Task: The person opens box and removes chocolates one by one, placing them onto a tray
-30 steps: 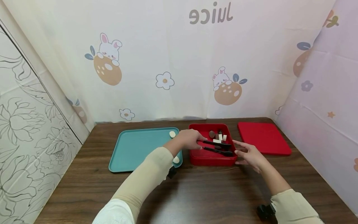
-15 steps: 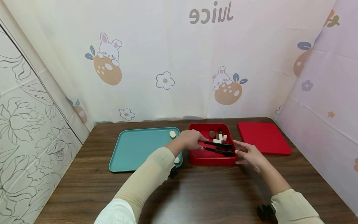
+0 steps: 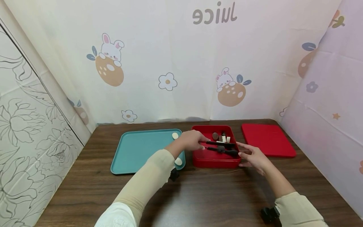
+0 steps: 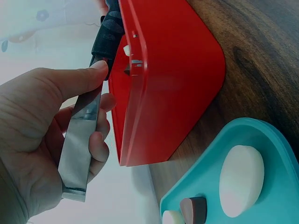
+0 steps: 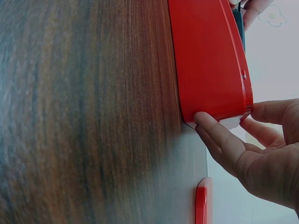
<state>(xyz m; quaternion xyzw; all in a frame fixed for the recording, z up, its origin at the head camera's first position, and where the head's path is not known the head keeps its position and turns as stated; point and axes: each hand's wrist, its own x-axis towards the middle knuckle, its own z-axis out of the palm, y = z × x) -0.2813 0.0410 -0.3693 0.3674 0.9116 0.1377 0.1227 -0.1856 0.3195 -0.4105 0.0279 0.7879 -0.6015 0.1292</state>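
In the head view, my left hand [image 3: 191, 140] holds metal tongs with black ends, which reach into the red box [image 3: 216, 163]. The left wrist view shows thumb and fingers around the shiny metal part of the tongs [image 4: 79, 144]. Inside the box, a brown round piece [image 3: 215, 136] and small white blocks [image 3: 228, 139] lie near the back; the black tong arms [image 3: 231, 152] partly cover one white block. My right hand [image 3: 253, 157] rests against the box's right side, its fingers spread along the outer wall and its thumb at the rim [image 5: 247, 105].
A teal tray [image 3: 139, 148] lies left of the box, with white oval pieces [image 3: 175, 136] along its right edge. The left wrist view also shows a brown piece [image 4: 192, 210] on it. A flat red lid [image 3: 267, 140] lies at the back right of the wooden table [image 3: 210, 198].
The black tong arms have shifted slightly away from me and now cover more of the white block. My right hand and the box have stayed in place.
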